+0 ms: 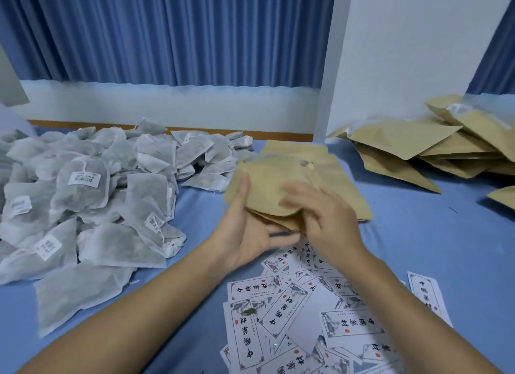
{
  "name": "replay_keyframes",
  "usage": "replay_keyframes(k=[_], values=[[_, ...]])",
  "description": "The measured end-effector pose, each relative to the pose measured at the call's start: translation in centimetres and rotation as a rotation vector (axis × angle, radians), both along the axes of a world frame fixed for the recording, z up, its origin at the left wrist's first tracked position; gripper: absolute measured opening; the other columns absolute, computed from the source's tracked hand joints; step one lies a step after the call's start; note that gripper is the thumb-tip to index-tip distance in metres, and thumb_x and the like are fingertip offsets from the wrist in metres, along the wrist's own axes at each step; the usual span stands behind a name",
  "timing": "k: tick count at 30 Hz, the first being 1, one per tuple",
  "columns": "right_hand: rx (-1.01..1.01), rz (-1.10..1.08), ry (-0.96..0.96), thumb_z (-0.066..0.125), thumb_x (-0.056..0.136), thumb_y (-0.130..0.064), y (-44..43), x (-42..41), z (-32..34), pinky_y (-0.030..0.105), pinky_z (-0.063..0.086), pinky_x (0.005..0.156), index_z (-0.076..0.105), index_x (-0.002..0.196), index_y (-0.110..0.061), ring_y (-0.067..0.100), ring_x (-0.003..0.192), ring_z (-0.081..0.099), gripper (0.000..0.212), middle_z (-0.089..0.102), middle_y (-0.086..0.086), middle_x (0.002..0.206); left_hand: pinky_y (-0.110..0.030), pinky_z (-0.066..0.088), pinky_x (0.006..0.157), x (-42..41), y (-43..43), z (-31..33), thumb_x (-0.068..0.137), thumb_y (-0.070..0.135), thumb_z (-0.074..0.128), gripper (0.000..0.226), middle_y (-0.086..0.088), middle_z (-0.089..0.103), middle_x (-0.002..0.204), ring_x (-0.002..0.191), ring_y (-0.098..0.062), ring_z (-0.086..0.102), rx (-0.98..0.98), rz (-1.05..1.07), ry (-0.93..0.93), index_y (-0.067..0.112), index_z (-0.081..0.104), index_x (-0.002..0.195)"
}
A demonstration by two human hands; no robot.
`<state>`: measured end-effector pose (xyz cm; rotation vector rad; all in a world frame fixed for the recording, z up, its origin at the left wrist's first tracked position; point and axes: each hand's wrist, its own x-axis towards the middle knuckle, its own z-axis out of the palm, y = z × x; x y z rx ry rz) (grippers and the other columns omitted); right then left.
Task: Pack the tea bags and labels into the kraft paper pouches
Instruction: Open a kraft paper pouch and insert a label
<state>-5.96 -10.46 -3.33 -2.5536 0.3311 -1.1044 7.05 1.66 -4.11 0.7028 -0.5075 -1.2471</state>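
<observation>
Both hands met at one kraft pouch (267,187), held up at mid-frame just above the blue worktop (418,248). This pouch serves as the landmark for all else.

Left hand (245,234): palm cupped under the pouch's near-left corner, thumb pressed flat on its front face. Clamped on it.

Right hand (328,217): fingers curled over the pouch's near-right edge, somewhat motion-blurred. In contact with the pouch; grip looked closed around the edge, though the fingertips were hidden behind the paper.

The pouch bulged slightly and tilted away from the person. Its far edge, the mouth, showed a pale clear strip. Whether anything sat inside could not be told.

Behind and under the pouch: a flat stack (334,178) of more kraft pouches lay on the worktop, partly covered by the held one.

Left of the pouch: a large loose heap of tea bags (97,195), grey-white mesh, several with small white barcode tags. The heap's nearest bags lay just beside the pouch's left edge.

Nearer the person than the pouch: scattered labels (292,318), white with black characters and red seals, overlapping one another, some face down. The forearms crossed above them.

Far right of the pouch, well apart: a pile (418,148) of kraft pouches, puffed and overlapping.

Beyond it all: a blue curtain (167,33) and a white wall (404,53).
</observation>
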Motion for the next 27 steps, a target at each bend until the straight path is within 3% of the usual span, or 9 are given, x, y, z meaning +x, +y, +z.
replay_keyframes(k=[3, 6, 8, 10, 12, 15, 20, 24, 27], values=[[0.129, 0.258, 0.378, 0.054, 0.089, 0.002, -0.9, -0.4, -0.7, 0.041, 0.007, 0.124, 0.071, 0.121, -0.035, -0.009, 0.141, 0.034, 0.051, 0.06, -0.029, 0.131, -0.06, 0.054, 0.09, 0.9, -0.8, -0.2, 0.1, 0.064, 0.031, 0.07, -0.018, 0.064, 0.131, 0.117, -0.04, 0.064, 0.112, 0.194, 0.163, 0.014, 0.05, 0.144], [0.31, 0.2, 0.2, 0.063, 0.098, -0.024, -1.1, -0.9, -0.6, 0.043, 0.019, 0.122, 0.073, 0.119, -0.03, -0.007, 0.136, 0.042, 0.024, 0.062, -0.021, 0.134, -0.051, 0.06, 0.077, 0.8, -0.9, -1.2, 0.105, 0.053, 0.029, 0.057, -0.017, 0.069, 0.123, 0.106, -0.037, 0.07, 0.148, 0.346, 0.159, 0.014, 0.051, 0.14], [0.355, -0.065, -0.048, 0.065, 0.096, -0.035, -0.9, -1.1, -0.6, 0.036, 0.043, 0.106, 0.07, 0.125, -0.025, 0.001, 0.123, 0.056, 0.031, 0.063, -0.015, 0.131, -0.047, 0.061, 0.073, 0.7, -0.7, -1.2, 0.104, 0.052, 0.035, 0.053, -0.014, 0.071, 0.121, 0.104, -0.038, 0.07, 0.096, 0.386, 0.163, 0.015, 0.054, 0.135], [0.494, -0.298, -0.109, 0.063, 0.094, -0.043, -0.9, -1.5, -0.2, 0.026, 0.049, 0.082, 0.065, 0.125, -0.023, 0.006, 0.103, 0.063, 0.037, 0.067, -0.012, 0.119, -0.044, 0.06, 0.074, 0.4, -0.5, -1.1, 0.102, 0.054, 0.039, 0.053, -0.012, 0.071, 0.122, 0.107, -0.038, 0.07, 0.074, 0.38, 0.124, 0.016, 0.054, 0.135], [0.906, -0.25, -0.035, 0.064, 0.094, -0.043, -1.5, -1.8, 0.0, 0.023, 0.048, 0.061, 0.065, 0.114, -0.017, 0.012, 0.081, 0.071, 0.033, 0.075, -0.003, 0.102, -0.045, 0.06, 0.077, -0.1, -0.4, -1.3, 0.1, 0.058, 0.039, 0.057, -0.013, 0.069, 0.125, 0.111, -0.037, 0.068, 0.09, 0.34, 0.057, 0.017, 0.053, 0.137], [1.469, 0.01, -0.103, 0.067, 0.095, -0.017, -1.5, -2.3, -0.2, 0.019, 0.041, 0.044, 0.064, 0.106, -0.002, 0.01, 0.052, 0.06, 0.019, 0.075, 0.01, 0.079, -0.047, 0.059, 0.079, -0.7, -0.4, -1.7, 0.098, 0.062, 0.035, 0.062, -0.015, 0.069, 0.124, 0.112, -0.034, 0.068, 0.117, 0.305, 0.039, 0.016, 0.053, 0.136], [1.525, 0.284, -0.444, 0.065, 0.096, -0.012, -1.6, -2.1, -0.4, 0.017, 0.049, 0.052, 0.071, 0.105, -0.013, 0.01, 0.057, 0.055, 0.011, 0.07, 0.006, 0.086, -0.042, 0.06, 0.079, -1.4, -0.9, -1.0, 0.1, 0.062, 0.031, 0.058, -0.01, 0.07, 0.123, 0.111, -0.032, 0.069, -0.049, 0.352, 0.229, 0.02, 0.056, 0.131], [1.506, 0.237, -0.411, 0.065, 0.095, -0.018, -0.6, -1.9, -1.3, 0.018, 0.052, 0.05, 0.069, 0.103, -0.014, 0.01, 0.058, 0.064, 0.01, 0.074, 0.002, 0.086, -0.039, 0.06, 0.077, -1.5, -0.4, -2.3, 0.099, 0.058, 0.042, 0.052, -0.012, 0.072, 0.118, 0.106, -0.032, 0.071, -0.014, 0.395, 0.193, 0.018, 0.058, 0.129], [1.469, 0.224, -0.374, 0.058, 0.1, -0.019, -0.4, -1.9, -1.7, 0.019, 0.05, 0.046, 0.064, 0.111, -0.011, 0.014, 0.059, 0.067, 0.014, 0.075, 0.006, 0.088, -0.033, 0.058, 0.065, -1.8, -0.2, -2.9, 0.094, 0.034, 0.065, 0.034, -0.011, 0.074, 0.11, 0.089, -0.024, 0.073, 0.117, 0.417, 0.036, 0.012, 0.064, 0.12]])
